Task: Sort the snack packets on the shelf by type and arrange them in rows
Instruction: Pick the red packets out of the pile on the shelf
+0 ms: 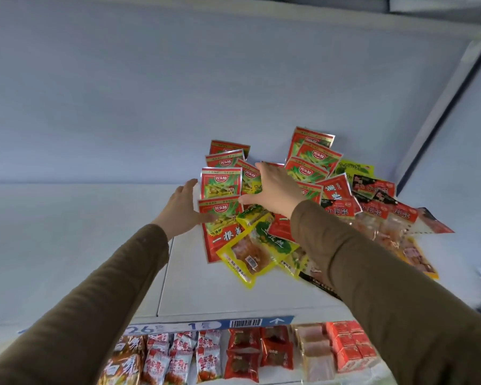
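Observation:
A heap of snack packets lies on the white shelf (220,295) toward its right side. Several red-and-green packets (220,182) form a rough column at the heap's left and another group (311,158) at the back. Yellow packets (250,257) lie at the front, and red-and-black packets (372,207) on the right. My left hand (182,211) reaches in with straight fingers against the left edge of the red-and-green column. My right hand (275,187) lies flat, fingers spread, on top of the packets beside that column.
The shelf's left half is bare white board. A price strip (206,325) with a barcode runs along the front edge. Below it, a lower shelf holds rows of other packets (178,359) and small red boxes (353,345). A metal upright (439,107) bounds the right side.

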